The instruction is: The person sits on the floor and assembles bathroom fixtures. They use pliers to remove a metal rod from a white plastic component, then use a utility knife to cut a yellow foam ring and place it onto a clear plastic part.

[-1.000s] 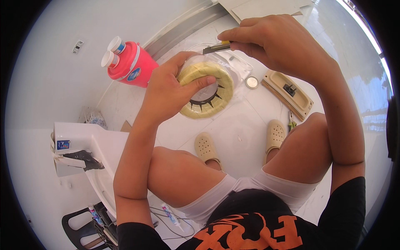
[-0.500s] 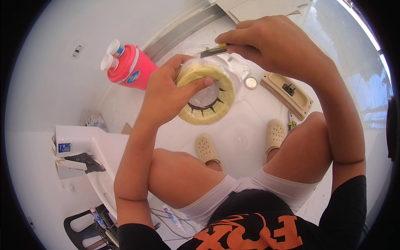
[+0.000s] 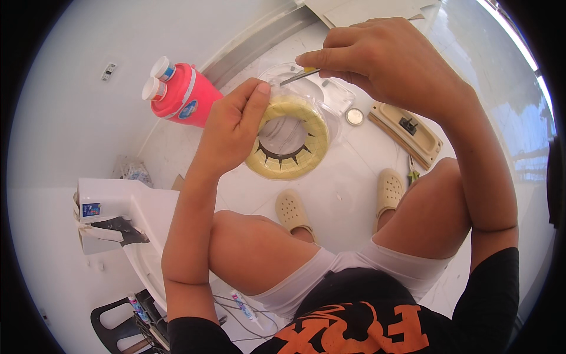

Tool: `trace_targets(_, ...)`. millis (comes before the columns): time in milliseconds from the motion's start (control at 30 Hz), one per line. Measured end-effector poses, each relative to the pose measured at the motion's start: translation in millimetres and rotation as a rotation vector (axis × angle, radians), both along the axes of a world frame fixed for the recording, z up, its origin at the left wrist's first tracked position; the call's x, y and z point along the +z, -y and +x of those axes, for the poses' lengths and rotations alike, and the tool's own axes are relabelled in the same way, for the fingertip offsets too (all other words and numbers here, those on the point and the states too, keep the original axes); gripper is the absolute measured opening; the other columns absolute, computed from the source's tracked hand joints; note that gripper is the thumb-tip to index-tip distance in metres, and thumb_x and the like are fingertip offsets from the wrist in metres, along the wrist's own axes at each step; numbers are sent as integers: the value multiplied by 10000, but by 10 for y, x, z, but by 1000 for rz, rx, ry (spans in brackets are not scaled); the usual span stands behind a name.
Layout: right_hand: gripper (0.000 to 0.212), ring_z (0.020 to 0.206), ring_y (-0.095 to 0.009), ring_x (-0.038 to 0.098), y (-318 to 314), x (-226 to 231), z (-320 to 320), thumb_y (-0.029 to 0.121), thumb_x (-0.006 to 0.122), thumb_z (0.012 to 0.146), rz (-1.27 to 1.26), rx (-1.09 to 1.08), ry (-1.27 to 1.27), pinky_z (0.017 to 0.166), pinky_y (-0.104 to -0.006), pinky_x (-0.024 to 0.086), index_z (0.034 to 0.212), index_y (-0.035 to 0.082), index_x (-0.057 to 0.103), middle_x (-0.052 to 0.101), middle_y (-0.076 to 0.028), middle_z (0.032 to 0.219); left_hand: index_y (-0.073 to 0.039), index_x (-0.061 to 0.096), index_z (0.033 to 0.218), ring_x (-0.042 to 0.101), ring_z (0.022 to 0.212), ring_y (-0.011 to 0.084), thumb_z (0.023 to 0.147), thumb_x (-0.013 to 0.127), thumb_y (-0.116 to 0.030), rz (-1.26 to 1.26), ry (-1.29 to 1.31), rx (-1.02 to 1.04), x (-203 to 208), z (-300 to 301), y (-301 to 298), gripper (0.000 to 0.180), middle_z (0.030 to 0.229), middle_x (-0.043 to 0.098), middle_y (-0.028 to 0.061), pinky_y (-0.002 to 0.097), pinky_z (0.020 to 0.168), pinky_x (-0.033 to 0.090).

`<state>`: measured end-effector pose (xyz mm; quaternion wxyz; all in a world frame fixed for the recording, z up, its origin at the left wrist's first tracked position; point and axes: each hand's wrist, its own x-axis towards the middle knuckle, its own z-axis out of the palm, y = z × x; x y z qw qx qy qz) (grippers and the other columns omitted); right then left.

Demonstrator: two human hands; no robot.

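My left hand (image 3: 233, 121) grips a pale yellow toilet wax ring (image 3: 295, 168) by its left side, thumb bent on its upper left edge. Dark notched teeth show around the ring's inner rim, and clear plastic wrapping (image 3: 321, 112) covers it and puffs out at the upper right. In my right hand (image 3: 383, 62) is a utility knife (image 3: 299, 76), its blade seen nearly edge-on and pointing left. The blade's tip is by the top of the wrapping, close to my left thumb; whether it touches the plastic I cannot tell. Most of the knife's handle is hidden in my fingers.
A pink jug (image 3: 188, 97) with white-lidded cups stands at the left. Right of the ring lie a round metal lid (image 3: 354, 117) and a beige fixture (image 3: 407, 133). White ceramic (image 3: 147, 200) is beside my left arm. Pliers (image 3: 413, 172) lie near my right foot; a tube (image 3: 244, 307) and cables are below.
The knife has turned and moved slightly left, toward my left thumb. My left thumb has drawn back from across the ring to its upper left edge. The ring has shifted slightly left and down.
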<state>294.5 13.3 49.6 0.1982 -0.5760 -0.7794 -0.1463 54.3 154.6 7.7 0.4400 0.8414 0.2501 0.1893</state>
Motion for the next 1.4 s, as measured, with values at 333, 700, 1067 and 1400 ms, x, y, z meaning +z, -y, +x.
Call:
trace_targets(333,246,807,-266,708,53,-2,23,130,761,939,-116,-19,-27,752,-389,544,1178,135,819,758,-63,913,15,702,1192,554,833,49,1150,523,-322,39,-166,-70,58,-43,8,384,892,679,-3,248,751,482)
trace_targets(700,210,778,-295,706,86,70,42,132,733,971,-151,-23,-122,732,-418,537,1164,94,805,765,-110,902,11,695,1125,531,795,39,1151,526,-328,61,-37,-42,38,-29,45,380,843,640,-29,237,711,462)
trace_targets(1067,200,784,-318,701,156,95,36,158,694,1002,-160,-64,-174,745,-436,535,1159,75,785,764,-125,888,2,673,1077,479,783,34,1151,526,-321,96,12,37,121,11,114,362,818,564,-50,226,691,426)
trace_targets(1400,197,767,-327,695,129,79,38,163,693,1001,-112,-62,-181,727,-435,535,1143,62,784,768,-138,906,10,686,1097,501,768,42,1154,511,-305,81,109,99,34,66,101,364,811,606,-24,243,690,450)
